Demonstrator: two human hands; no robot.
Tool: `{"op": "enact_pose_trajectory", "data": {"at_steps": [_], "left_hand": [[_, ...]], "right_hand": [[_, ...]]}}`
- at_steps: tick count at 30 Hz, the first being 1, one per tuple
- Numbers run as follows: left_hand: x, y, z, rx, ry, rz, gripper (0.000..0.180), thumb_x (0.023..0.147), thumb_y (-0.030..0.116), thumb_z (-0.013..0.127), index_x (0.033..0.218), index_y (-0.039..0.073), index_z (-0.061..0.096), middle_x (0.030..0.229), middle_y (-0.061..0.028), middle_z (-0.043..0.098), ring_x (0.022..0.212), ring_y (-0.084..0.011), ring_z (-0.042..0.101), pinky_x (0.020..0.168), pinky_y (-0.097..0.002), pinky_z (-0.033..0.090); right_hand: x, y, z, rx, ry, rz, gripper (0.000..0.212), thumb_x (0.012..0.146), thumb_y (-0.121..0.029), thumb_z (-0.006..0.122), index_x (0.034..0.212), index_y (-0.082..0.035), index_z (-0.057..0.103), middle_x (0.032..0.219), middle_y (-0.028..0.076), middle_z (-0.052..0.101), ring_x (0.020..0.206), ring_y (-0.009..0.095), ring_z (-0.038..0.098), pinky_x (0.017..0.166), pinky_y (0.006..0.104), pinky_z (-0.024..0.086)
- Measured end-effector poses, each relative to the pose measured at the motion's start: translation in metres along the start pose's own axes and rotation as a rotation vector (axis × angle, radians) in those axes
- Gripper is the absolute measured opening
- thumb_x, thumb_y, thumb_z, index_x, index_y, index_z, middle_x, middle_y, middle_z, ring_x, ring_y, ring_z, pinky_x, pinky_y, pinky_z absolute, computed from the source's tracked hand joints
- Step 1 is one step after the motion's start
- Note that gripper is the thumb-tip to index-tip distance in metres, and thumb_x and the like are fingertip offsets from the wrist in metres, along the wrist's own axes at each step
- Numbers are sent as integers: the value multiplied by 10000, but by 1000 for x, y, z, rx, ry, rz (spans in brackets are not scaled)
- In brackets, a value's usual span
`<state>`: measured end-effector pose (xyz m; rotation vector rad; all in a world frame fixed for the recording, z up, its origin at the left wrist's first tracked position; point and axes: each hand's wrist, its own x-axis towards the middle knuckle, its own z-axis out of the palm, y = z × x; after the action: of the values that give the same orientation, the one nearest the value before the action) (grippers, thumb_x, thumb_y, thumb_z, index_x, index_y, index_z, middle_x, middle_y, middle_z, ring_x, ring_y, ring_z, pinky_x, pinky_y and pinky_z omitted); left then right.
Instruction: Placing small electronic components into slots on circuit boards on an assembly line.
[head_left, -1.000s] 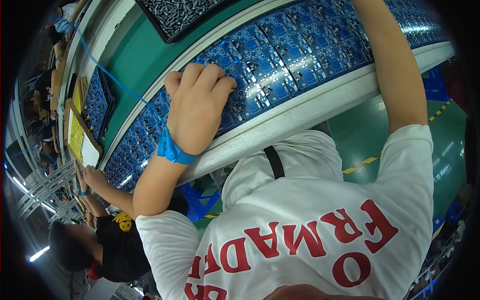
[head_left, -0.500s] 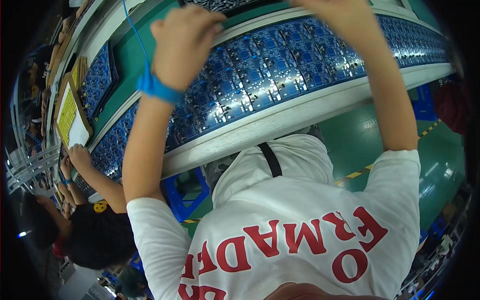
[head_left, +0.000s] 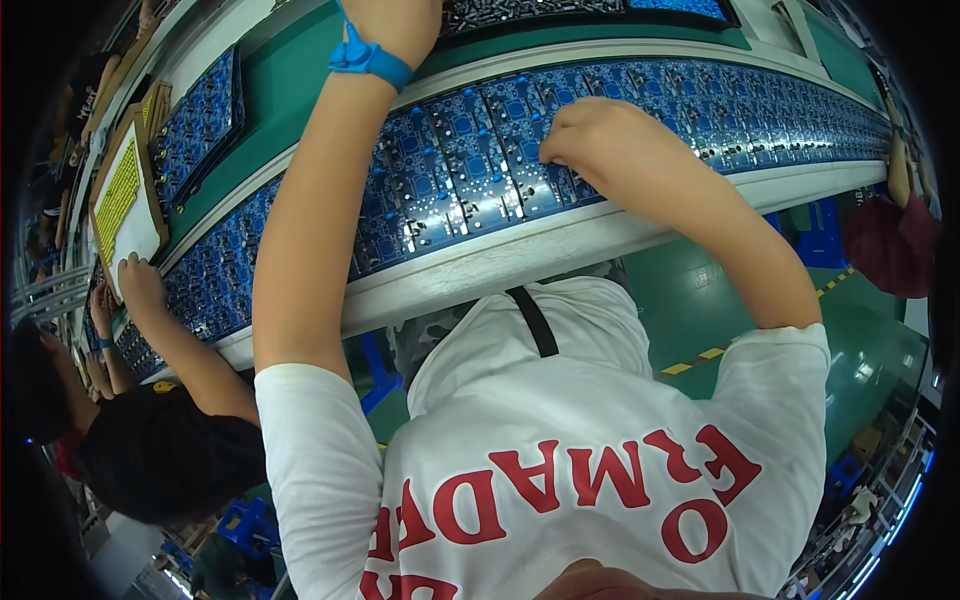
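A long row of blue circuit boards (head_left: 465,165) with small parts on them runs across in front of me. Low over these boards is my right hand (head_left: 620,145), its fingers bent and pinched together at a board; whatever is between the fingertips is too small or hidden. My left hand (head_left: 400,22), with a blue wrist strap (head_left: 370,62), reaches to the top edge beside a black tray of small dark and silvery cylindrical parts (head_left: 535,12). Its fingers are cut off by the picture's edge.
Small blue parts (head_left: 680,8) fill the tray's right section. A pale rail (head_left: 520,255) borders the boards on my side. At left, more boards (head_left: 200,125) stand near a framed sheet with yellow strips (head_left: 120,190), where a co-worker's hand (head_left: 140,285) reaches. Another person's arm shows at far right.
My right hand has come down from the top edge onto the boards. My left hand has moved up and slightly right, from over the boards to beside the parts tray.
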<state>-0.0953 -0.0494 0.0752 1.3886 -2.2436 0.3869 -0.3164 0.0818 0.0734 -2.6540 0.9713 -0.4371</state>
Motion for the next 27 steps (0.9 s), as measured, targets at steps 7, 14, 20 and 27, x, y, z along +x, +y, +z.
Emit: {"op": "enact_pose_trajectory", "data": {"at_steps": [7, 14, 20, 27], "left_hand": [[-19, 6, -20, -203, -21, -63, 118, 870, 209, 630, 926, 112, 665, 848, -79, 673, 891, -300, 618, 817, -479, 381], [-63, 12, -46, -762, -356, -62, 147, 923, 144, 618, 1023, 81, 705, 942, -67, 670, 933, -264, 609, 860, -382, 450], [-90, 15, -59, -886, -424, -48, 158, 926, 128, 622, 1042, 52, 696, 927, -82, 684, 876, -238, 629, 809, -326, 492], [-98, 23, -64, -1012, -538, -223, 148, 934, 95, 636, 1049, 23, 696, 951, -55, 700, 871, -147, 626, 792, -280, 492]], "right_hand": [[2, -1, -4, -33, -51, 28, 121, 815, -24, 635, 928, -11, 677, 912, 127, 659, 927, 332, 627, 829, 413, 515], [7, -1, -7, -103, -110, 4, 117, 810, -28, 635, 919, -14, 676, 892, 119, 652, 921, 325, 626, 835, 411, 512], [3, 3, 0, -24, -85, 60, 107, 811, -47, 642, 908, -15, 675, 888, 119, 649, 912, 321, 627, 826, 411, 512], [4, 8, 1, 35, -71, 42, 91, 815, -61, 646, 890, -17, 671, 896, 122, 649, 909, 321, 629, 812, 418, 511]]}}
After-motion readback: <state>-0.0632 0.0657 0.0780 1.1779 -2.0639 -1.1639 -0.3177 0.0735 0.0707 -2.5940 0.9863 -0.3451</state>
